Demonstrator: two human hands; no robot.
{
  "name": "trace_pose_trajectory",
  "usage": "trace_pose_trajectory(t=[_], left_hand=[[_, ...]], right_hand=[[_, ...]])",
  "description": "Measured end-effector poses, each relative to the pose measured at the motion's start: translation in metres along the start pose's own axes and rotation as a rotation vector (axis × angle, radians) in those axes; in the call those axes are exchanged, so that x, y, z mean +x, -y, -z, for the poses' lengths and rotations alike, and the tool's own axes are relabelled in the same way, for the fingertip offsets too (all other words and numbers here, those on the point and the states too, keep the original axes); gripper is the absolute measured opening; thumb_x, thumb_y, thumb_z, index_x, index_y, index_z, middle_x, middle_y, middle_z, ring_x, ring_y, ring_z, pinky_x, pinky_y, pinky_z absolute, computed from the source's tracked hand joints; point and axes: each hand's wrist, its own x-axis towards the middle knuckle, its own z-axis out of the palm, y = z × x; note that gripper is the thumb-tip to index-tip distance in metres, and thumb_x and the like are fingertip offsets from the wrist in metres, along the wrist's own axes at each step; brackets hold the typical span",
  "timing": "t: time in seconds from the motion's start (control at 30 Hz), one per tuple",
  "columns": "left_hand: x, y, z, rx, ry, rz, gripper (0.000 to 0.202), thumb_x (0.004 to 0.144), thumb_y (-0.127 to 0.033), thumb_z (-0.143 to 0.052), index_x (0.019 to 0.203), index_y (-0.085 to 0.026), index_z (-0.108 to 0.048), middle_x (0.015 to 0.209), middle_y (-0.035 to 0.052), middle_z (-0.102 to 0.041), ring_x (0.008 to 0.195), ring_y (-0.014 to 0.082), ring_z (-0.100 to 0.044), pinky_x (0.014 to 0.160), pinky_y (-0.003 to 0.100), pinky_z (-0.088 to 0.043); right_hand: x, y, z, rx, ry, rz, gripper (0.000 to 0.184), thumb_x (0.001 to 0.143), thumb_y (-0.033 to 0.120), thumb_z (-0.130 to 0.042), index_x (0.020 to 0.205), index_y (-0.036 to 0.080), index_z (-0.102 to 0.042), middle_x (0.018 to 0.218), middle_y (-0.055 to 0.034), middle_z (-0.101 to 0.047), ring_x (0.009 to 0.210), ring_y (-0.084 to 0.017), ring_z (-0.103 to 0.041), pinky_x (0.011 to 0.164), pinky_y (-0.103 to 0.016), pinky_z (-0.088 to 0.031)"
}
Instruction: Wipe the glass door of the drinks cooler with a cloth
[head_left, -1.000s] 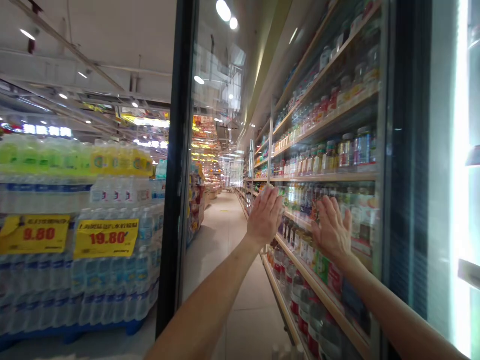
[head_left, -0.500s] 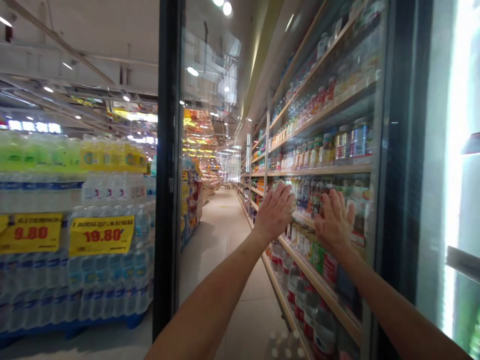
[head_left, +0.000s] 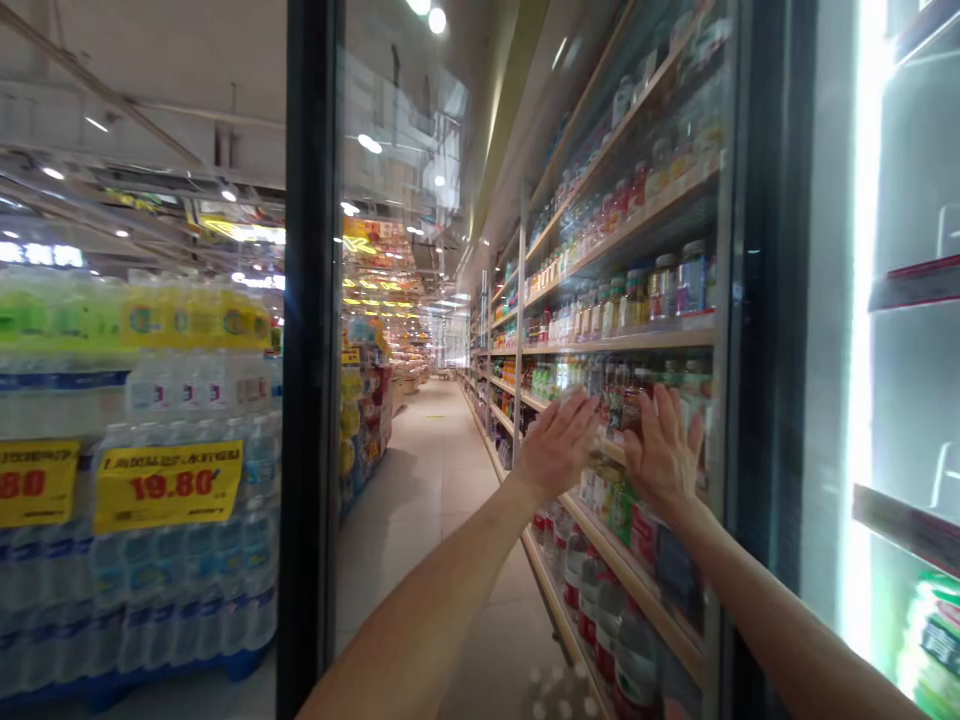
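My left hand (head_left: 556, 445) reaches up in front of a tall glass door (head_left: 397, 330) with a black frame, its fingers stretched out and close together. A pale patch shows by its fingertips; I cannot tell whether it is a thin cloth or a reflection. To the right of it, my right hand (head_left: 664, 450) is raised with its fingers spread and nothing visible in it. Both hands are at or very near the glass; actual contact is unclear. Bottles on shelves (head_left: 619, 345) show in the glass behind my hands.
Packed water bottles (head_left: 187, 560) are stacked on a blue pallet (head_left: 240, 660) at the left, with a yellow price sign (head_left: 169, 485). A tiled aisle (head_left: 427, 440) runs ahead. On the right are a lit cooler interior (head_left: 915, 400) and a green package (head_left: 934, 640).
The view has swung a little to the right, bringing more of the cooler interior in. My left hand is slightly lower and farther right against the shelves. My right hand stays raised.
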Motion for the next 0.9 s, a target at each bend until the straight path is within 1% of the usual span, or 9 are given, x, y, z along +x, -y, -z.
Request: trace_pose_trajectory(t=[0.1,0.3,0.4,0.53,0.6,0.67,0.77,0.83,0.9], left_hand=[[-0.004,-0.009,-0.001,-0.007,0.014,0.019,0.041,0.087,-0.024,-0.04,0.125,-0.011,-0.046,0.14,0.0085,-0.038,0.134,0.0236,-0.024,0.109,0.04,-0.024],[-0.057,-0.045,0.004,-0.108,0.097,-0.293,0.039,0.088,-0.026,-0.039,0.124,-0.013,-0.049,0.142,0.006,-0.036,0.134,0.0208,-0.025,0.11,0.037,-0.023],[-0.054,-0.028,0.007,-0.078,0.081,-0.269,0.039,0.087,-0.025,-0.041,0.124,-0.014,-0.048,0.143,0.006,-0.033,0.134,0.0204,-0.025,0.11,0.037,-0.022],[-0.029,0.01,0.01,0.008,0.026,-0.028,0.04,0.087,-0.022,-0.041,0.125,-0.011,-0.046,0.141,0.0089,-0.037,0.134,0.0223,-0.023,0.11,0.039,-0.023],[-0.027,0.015,0.012,0.02,0.024,0.033,0.04,0.087,-0.023,-0.041,0.124,-0.01,-0.046,0.139,0.0097,-0.039,0.134,0.0233,-0.023,0.109,0.04,-0.024],[-0.037,0.007,0.014,0.011,0.045,-0.009,0.041,0.086,-0.022,-0.042,0.125,-0.01,-0.046,0.14,0.0096,-0.037,0.134,0.0234,-0.023,0.11,0.041,-0.024],[-0.055,-0.006,0.017,-0.038,0.085,-0.237,0.039,0.087,-0.024,-0.041,0.124,-0.013,-0.047,0.142,0.0069,-0.034,0.134,0.0211,-0.025,0.11,0.038,-0.023],[-0.057,0.001,0.019,-0.054,0.094,-0.341,0.038,0.088,-0.026,-0.039,0.124,-0.015,-0.048,0.142,0.0052,-0.035,0.134,0.0195,-0.025,0.111,0.036,-0.023],[-0.046,0.023,0.022,-0.026,0.087,-0.28,0.039,0.089,-0.025,-0.038,0.125,-0.014,-0.047,0.141,0.0054,-0.037,0.134,0.0199,-0.024,0.11,0.036,-0.023]], right_hand=[[-0.001,-0.004,0.002,-0.012,0.014,-0.033,0.058,0.086,0.033,-0.04,0.139,0.015,-0.026,0.141,-0.0169,-0.035,0.132,-0.03,-0.028,0.103,-0.056,-0.023],[-0.014,0.0,0.004,-0.025,0.016,-0.014,0.057,0.087,0.031,-0.04,0.139,0.015,-0.026,0.142,-0.0172,-0.034,0.133,-0.029,-0.026,0.104,-0.054,-0.023],[-0.017,0.008,0.003,0.005,0.009,0.039,0.058,0.086,0.03,-0.04,0.141,0.018,-0.023,0.143,-0.0157,-0.033,0.134,-0.028,-0.025,0.106,-0.054,-0.019],[-0.014,0.017,0.001,0.042,-0.023,0.082,0.06,0.086,0.029,-0.041,0.141,0.019,-0.02,0.143,-0.0152,-0.033,0.134,-0.027,-0.025,0.107,-0.052,-0.019],[-0.012,0.021,0.001,0.049,-0.033,0.074,0.061,0.086,0.028,-0.041,0.142,0.019,-0.019,0.143,-0.0154,-0.033,0.135,-0.027,-0.024,0.107,-0.053,-0.018],[-0.013,0.024,0.001,0.047,-0.03,0.075,0.061,0.086,0.028,-0.041,0.142,0.018,-0.018,0.142,-0.0158,-0.034,0.135,-0.027,-0.024,0.107,-0.053,-0.018],[-0.016,0.027,0.0,0.036,-0.028,0.096,0.059,0.086,0.027,-0.041,0.141,0.017,-0.021,0.139,-0.017,-0.039,0.133,-0.027,-0.027,0.107,-0.052,-0.018],[-0.019,0.028,-0.002,0.038,-0.023,0.102,0.058,0.086,0.027,-0.041,0.14,0.016,-0.023,0.137,-0.0173,-0.041,0.133,-0.026,-0.028,0.107,-0.051,-0.019],[-0.021,0.028,-0.004,0.044,-0.024,0.099,0.058,0.086,0.027,-0.041,0.14,0.016,-0.023,0.138,-0.0171,-0.04,0.133,-0.026,-0.028,0.107,-0.051,-0.018]])
